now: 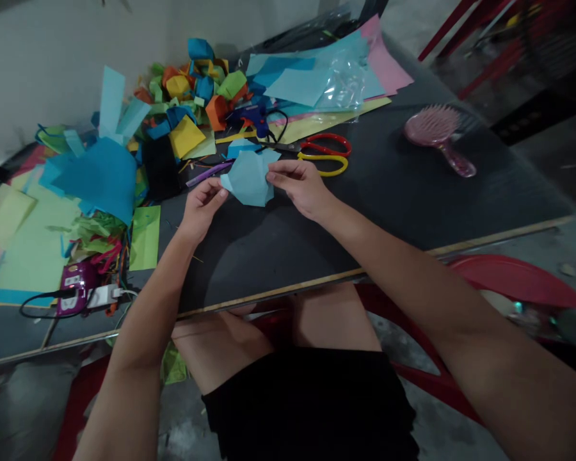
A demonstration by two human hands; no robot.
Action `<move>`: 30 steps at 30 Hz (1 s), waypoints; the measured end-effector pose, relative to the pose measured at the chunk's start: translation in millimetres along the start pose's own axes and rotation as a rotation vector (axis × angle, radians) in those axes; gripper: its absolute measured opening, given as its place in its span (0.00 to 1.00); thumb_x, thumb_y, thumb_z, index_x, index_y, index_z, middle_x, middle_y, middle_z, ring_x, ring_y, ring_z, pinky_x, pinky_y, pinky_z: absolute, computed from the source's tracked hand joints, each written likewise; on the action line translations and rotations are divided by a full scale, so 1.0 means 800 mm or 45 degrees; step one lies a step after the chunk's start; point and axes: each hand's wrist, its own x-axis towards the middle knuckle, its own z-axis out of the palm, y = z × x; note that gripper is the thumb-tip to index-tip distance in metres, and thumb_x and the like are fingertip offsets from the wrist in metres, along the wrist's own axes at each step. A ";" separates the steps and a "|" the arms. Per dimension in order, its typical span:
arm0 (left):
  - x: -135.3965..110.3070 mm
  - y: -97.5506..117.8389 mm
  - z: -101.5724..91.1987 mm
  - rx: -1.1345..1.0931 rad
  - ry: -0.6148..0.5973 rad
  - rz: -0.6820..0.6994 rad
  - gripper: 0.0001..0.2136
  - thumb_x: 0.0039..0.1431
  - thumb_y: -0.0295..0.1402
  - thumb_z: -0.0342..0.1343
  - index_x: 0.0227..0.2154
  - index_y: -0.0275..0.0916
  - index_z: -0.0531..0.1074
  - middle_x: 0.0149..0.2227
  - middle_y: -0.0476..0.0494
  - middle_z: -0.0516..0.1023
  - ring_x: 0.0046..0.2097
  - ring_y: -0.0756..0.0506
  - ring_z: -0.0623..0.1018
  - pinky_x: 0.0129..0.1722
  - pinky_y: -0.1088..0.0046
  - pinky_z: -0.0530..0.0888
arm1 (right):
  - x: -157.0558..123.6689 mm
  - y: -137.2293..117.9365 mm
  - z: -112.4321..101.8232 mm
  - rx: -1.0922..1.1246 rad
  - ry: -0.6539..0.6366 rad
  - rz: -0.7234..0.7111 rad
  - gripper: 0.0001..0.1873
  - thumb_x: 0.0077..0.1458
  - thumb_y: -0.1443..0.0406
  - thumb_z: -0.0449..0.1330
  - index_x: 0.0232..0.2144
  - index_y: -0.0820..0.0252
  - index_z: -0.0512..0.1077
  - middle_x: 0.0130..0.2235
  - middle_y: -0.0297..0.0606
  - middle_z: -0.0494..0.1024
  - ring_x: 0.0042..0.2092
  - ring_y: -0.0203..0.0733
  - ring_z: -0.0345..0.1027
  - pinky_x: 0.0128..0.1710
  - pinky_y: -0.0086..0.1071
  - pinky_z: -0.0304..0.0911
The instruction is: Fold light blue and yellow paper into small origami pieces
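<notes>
A light blue piece of cut and folded paper (249,179) is held up over the dark table between my two hands. My left hand (203,208) pinches its left edge between thumb and fingers. At its right edge, my right hand (303,187) pinches it the same way. Just behind my right hand lie scissors (324,165) with one red and one yellow handle loop. A purple pen-like stick (210,173) rests behind my left hand. Beyond the paper sits a dark blue glue gun (255,118) with a black cord.
Folded colored paper pieces (192,89) are heaped along the wall. Paper sheets and clear plastic (312,77) lie at the back. A pink hairbrush (436,131) is on the right. A purple power strip (79,285) with cords and a large blue paper shape (98,173) are left.
</notes>
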 end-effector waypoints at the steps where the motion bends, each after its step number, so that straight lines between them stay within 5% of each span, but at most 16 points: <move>1: 0.000 -0.001 0.001 0.016 0.003 0.003 0.18 0.50 0.50 0.67 0.33 0.40 0.74 0.29 0.50 0.74 0.32 0.52 0.73 0.35 0.77 0.72 | 0.000 -0.001 0.000 -0.005 -0.009 -0.002 0.22 0.38 0.47 0.73 0.32 0.53 0.81 0.33 0.32 0.80 0.40 0.41 0.75 0.43 0.37 0.71; 7: -0.003 -0.006 0.007 0.245 0.003 0.187 0.25 0.49 0.53 0.66 0.45 0.43 0.72 0.41 0.46 0.76 0.37 0.50 0.77 0.38 0.74 0.75 | -0.005 -0.013 -0.001 -0.133 -0.100 -0.075 0.22 0.44 0.46 0.70 0.35 0.54 0.79 0.34 0.34 0.80 0.39 0.41 0.75 0.42 0.36 0.71; 13: -0.012 0.012 0.010 0.590 -0.025 0.411 0.13 0.58 0.44 0.63 0.40 0.41 0.75 0.41 0.44 0.77 0.38 0.50 0.78 0.35 0.75 0.75 | -0.017 -0.032 0.001 -0.437 -0.234 -0.363 0.17 0.56 0.49 0.63 0.30 0.55 0.78 0.38 0.40 0.82 0.41 0.43 0.76 0.45 0.39 0.71; 16: -0.013 0.017 0.004 0.950 -0.130 0.528 0.07 0.63 0.33 0.56 0.39 0.41 0.78 0.44 0.43 0.78 0.45 0.48 0.78 0.44 0.71 0.76 | -0.019 -0.034 -0.005 -0.692 -0.411 -0.512 0.12 0.61 0.59 0.59 0.30 0.52 0.80 0.39 0.38 0.83 0.44 0.45 0.76 0.49 0.44 0.70; 19: -0.010 0.015 -0.004 1.182 -0.328 0.588 0.11 0.64 0.27 0.51 0.41 0.41 0.79 0.46 0.42 0.79 0.49 0.45 0.78 0.51 0.65 0.75 | -0.019 -0.029 -0.013 -0.884 -0.543 -0.573 0.14 0.62 0.66 0.55 0.34 0.50 0.81 0.45 0.36 0.83 0.48 0.47 0.75 0.52 0.48 0.69; 23: -0.010 0.010 -0.008 1.341 -0.498 0.584 0.12 0.65 0.27 0.50 0.44 0.42 0.78 0.49 0.41 0.79 0.52 0.43 0.78 0.52 0.62 0.75 | -0.017 -0.023 -0.019 -1.036 -0.498 -0.574 0.18 0.63 0.70 0.51 0.42 0.50 0.80 0.51 0.37 0.80 0.53 0.49 0.73 0.55 0.50 0.67; 30: -0.012 0.011 -0.004 1.352 -0.356 0.512 0.16 0.66 0.29 0.48 0.55 0.39 0.71 0.54 0.38 0.76 0.57 0.42 0.75 0.56 0.62 0.73 | -0.017 -0.023 -0.014 -1.124 -0.413 -0.456 0.18 0.62 0.67 0.54 0.51 0.51 0.75 0.53 0.41 0.78 0.52 0.52 0.73 0.48 0.48 0.71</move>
